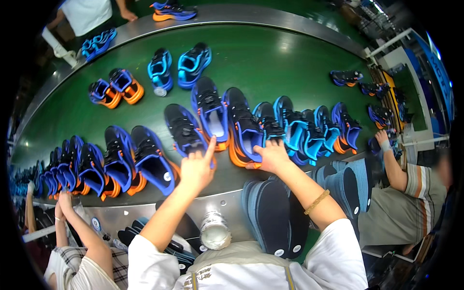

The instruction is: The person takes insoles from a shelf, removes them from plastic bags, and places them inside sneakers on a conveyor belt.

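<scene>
Three black and blue sneakers with orange soles stand before me on the green conveyor belt, heels toward me. My left hand curls over the heel of the left sneaker. Its index finger reaches to the heel of the middle sneaker, which has a pale insole inside. My right hand grips the heel of the right sneaker; its knuckles lie by the heel of a black and teal sneaker. Some of my fingertips are hidden.
More sneakers line the belt's near edge on both sides, and pairs stand farther back. Stacked dark insoles and a wrapped roll lie by the metal edge near my body. Co-workers' hands work at left and right; another person stands across.
</scene>
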The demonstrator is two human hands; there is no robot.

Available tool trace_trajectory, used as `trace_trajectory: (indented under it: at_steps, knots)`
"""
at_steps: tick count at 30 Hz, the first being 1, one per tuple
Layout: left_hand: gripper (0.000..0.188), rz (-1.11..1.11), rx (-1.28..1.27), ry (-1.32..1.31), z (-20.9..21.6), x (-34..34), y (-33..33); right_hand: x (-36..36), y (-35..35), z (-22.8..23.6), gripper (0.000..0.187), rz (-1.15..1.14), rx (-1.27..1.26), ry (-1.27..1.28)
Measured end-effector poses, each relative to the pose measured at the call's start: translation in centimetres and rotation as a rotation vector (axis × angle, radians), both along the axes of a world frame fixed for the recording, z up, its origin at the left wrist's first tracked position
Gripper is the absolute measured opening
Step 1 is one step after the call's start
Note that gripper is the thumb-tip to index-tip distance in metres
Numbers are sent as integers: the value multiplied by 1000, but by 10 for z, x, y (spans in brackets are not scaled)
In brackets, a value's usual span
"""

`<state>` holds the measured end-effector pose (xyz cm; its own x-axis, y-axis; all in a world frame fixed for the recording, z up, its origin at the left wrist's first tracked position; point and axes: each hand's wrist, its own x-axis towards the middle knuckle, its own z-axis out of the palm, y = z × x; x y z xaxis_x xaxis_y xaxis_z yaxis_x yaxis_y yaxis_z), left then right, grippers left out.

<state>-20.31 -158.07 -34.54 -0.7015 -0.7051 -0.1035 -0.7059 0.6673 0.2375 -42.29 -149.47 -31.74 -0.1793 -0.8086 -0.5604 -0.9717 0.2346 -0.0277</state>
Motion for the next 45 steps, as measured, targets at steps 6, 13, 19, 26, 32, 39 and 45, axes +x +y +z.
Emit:
trace_trajectory:
  at_steps: [6,13,19,26,32,39,45]
  knots:
    - [63,-175,-29,-1,-10,0,-64,-67,31,-5,47,108,-91,80]
    - [33,-251,8,37,-14,-62,-23,-164,68,4,56,-131,-80,279]
    - [42,-218,158,314,8,-68,14,-114,140,49,66,-390,-684,-334]
    - [56,112,-69,611,19,-36,-17,37,244,92,69,-906,-364,-121]
    - [71,53,-181,596,-20,-36,-43,61,246,94,66,-864,-356,-118]
    - [54,-40,-195,344,-7,-47,-51,-13,226,147,27,-829,-643,-177]
    - [40,601,524,820,-25,-42,-64,-1,55,145,22,-481,-242,-827]
